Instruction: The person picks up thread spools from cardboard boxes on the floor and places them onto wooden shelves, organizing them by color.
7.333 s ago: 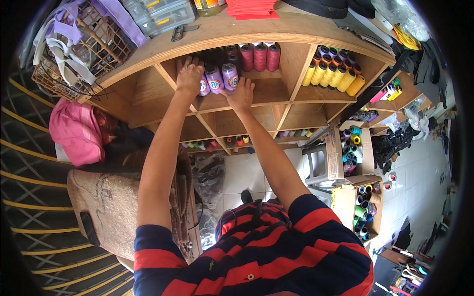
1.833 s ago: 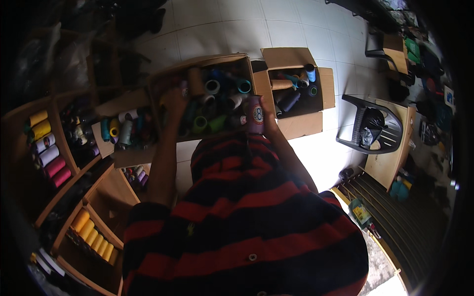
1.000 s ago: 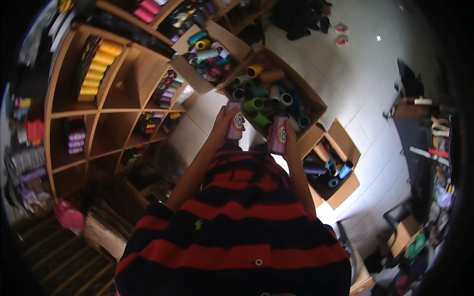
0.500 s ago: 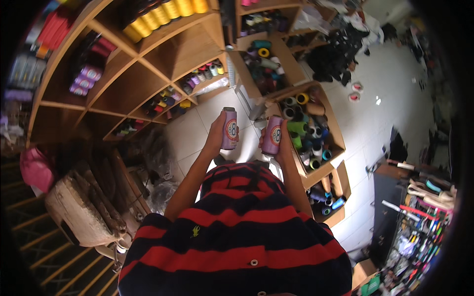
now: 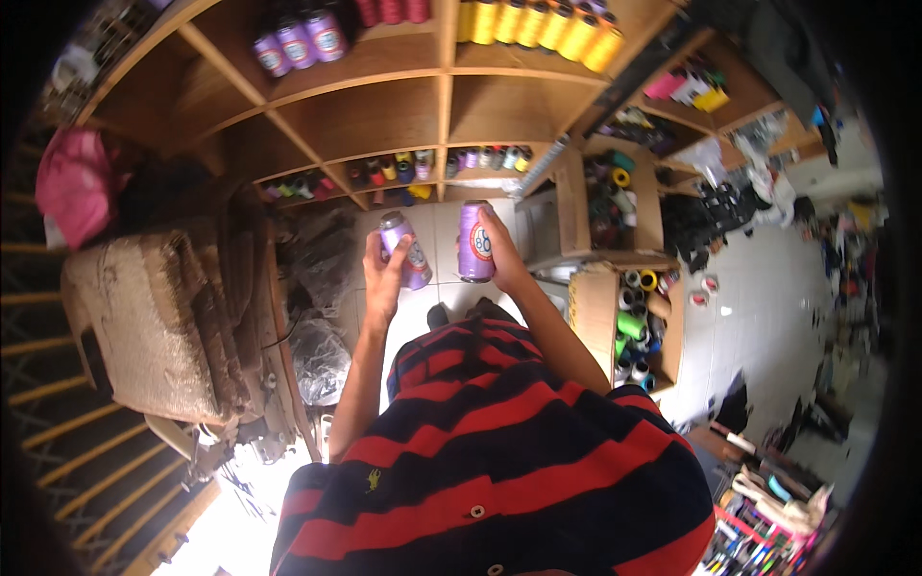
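Plainly, left hand [image 5: 382, 276] and right hand [image 5: 503, 257] each curl round a purple spool [image 5: 473, 257] — floor [image 5: 444, 238] between, shelf edge [image 5: 353, 83] beyond.

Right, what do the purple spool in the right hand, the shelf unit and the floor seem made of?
Purple spool: probably wound thread, slight sheen; even colour, dark core end, strands unresolved.
Shelf unit: likely wood or plywood, satin; brown panels with paler front edges.
Floor: perhaps glazed ceramic tile, glossy; pale, joint lines, bright reflections.

Wooden compartment shelving [image 5: 365, 120] ahead; pale tiled floor [image 5: 749, 322]; yellow bars [image 5: 70, 425] at left; bright glare [image 5: 216, 533] lower left.
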{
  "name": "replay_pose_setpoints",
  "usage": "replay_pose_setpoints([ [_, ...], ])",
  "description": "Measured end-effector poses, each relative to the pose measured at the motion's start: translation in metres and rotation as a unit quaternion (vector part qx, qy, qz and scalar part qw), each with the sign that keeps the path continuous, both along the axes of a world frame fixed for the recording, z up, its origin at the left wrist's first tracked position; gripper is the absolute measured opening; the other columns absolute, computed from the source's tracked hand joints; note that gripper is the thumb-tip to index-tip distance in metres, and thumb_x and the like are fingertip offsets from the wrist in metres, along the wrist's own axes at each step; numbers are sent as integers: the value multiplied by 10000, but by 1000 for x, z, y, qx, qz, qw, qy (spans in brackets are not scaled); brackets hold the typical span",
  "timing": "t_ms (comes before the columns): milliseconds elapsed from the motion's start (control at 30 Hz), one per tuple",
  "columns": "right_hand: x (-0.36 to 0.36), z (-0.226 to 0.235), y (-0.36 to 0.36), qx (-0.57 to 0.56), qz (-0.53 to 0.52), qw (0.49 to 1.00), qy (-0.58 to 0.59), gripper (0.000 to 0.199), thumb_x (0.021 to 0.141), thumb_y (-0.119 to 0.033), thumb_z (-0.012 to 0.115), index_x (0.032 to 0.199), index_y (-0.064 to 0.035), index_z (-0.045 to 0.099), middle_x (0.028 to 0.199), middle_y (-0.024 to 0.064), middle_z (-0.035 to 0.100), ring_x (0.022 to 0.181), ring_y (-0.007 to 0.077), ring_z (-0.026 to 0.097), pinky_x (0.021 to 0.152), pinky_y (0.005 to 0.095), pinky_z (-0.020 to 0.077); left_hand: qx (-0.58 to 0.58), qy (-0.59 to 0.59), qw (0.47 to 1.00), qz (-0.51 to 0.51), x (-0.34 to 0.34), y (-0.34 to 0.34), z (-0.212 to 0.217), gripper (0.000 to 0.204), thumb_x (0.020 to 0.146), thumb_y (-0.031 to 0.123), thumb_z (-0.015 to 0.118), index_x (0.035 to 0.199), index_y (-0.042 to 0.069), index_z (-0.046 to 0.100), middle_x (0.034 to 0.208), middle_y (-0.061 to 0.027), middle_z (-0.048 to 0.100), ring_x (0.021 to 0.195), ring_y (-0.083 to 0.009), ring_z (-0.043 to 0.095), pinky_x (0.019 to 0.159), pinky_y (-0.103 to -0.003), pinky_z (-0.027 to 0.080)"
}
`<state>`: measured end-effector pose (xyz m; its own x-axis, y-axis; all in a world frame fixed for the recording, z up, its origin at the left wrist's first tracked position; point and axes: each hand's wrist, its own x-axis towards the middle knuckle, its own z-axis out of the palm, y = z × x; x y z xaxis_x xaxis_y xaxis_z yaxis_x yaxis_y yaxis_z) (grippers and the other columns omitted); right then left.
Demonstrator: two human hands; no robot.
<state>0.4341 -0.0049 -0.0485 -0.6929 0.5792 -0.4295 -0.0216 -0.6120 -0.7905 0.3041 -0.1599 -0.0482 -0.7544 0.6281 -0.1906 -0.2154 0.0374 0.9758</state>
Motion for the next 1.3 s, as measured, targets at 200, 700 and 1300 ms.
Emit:
replay_pose_setpoints([
  [200, -60, 7, 16, 12, 28, 999, 35, 411, 949, -347, 560, 1250, -79, 481, 1050, 26, 582, 929, 99, 594, 807, 255, 492, 15, 180, 983, 32, -53, 31, 60, 429, 871, 111, 666, 1254, 47, 485, 981, -98, 649, 965, -175, 617, 823, -303, 501],
  [700, -108, 18, 101, 81, 44, 995, 36, 365, 938, -316, 581, 1187, -57, 518, 964, 41, 591, 833, 90, 575, 730, 245, 481, -175, 702, 690, 17, -236, 202, 144, 519, 735, 348, 781, 1175, 186, 558, 1079, -45, 631, 1044, -280, 496, 913, -471, 331],
  [1300, -226, 74, 136, 359, -61, 928, 79, 437, 809, -238, 739, 1123, -19, 527, 956, 92, 622, 859, 141, 588, 763, 294, 480, -228, 761, 606, -39, -286, 215, 156, 480, 778, 377, 705, 1186, 184, 539, 1106, -61, 606, 1119, -287, 465, 916, -538, 302],
])
